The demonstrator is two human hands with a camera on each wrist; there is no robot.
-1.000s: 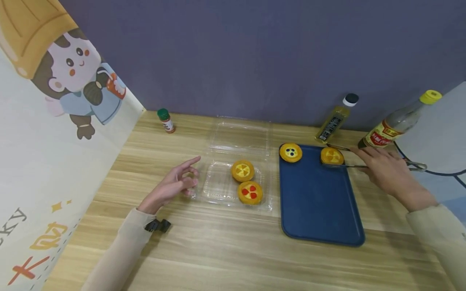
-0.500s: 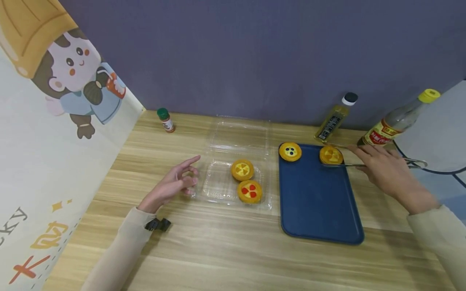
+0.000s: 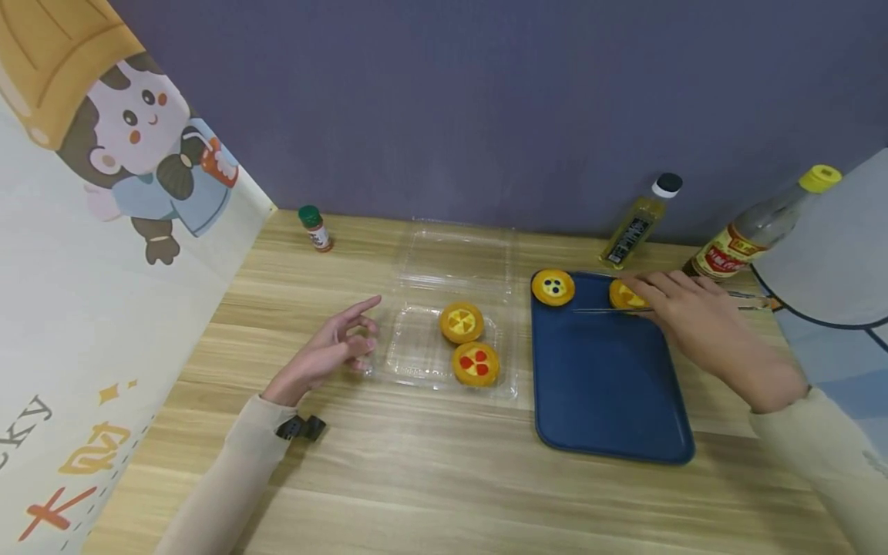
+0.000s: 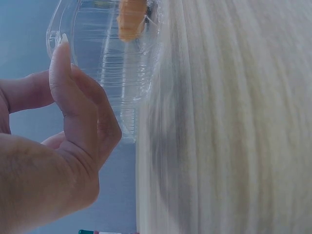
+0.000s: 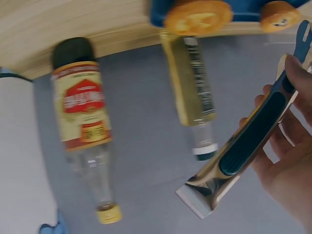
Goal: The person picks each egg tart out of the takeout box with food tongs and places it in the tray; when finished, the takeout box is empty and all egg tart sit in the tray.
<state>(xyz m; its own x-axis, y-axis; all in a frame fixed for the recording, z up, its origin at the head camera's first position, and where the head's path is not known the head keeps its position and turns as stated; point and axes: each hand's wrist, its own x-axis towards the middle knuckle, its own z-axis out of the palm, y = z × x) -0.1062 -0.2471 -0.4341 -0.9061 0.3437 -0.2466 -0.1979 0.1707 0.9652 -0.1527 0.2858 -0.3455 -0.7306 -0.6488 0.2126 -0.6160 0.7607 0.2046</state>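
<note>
In the head view my right hand (image 3: 701, 327) holds metal tongs (image 5: 251, 136) with dark teal grips over the top right of a blue tray (image 3: 610, 393). Partly hidden behind that hand, an egg tart with orange wedges (image 3: 622, 294) lies in the tray's corner; one tong arm crosses near its front edge. A tart with dark blue dots (image 3: 553, 287) sits in the tray's top left corner. Beside a clear plastic clamshell box (image 3: 416, 347), my left hand (image 3: 329, 354) hovers with relaxed fingers, holding nothing. The box contains a wedge-topped tart (image 3: 461, 322) and a red-topped tart (image 3: 475, 364).
Behind the tray stand an oil bottle (image 3: 634, 227) with a black cap and a sauce bottle (image 3: 745, 235) with a yellow cap. A small green-capped spice jar (image 3: 316, 229) is at the back left. The box's lid (image 3: 458, 258) lies folded back towards the wall.
My right hand has moved left with the tongs, whose tips reach further across the tray. The wedge-topped tart on the tray stays in place, now more covered. My left hand keeps still.
</note>
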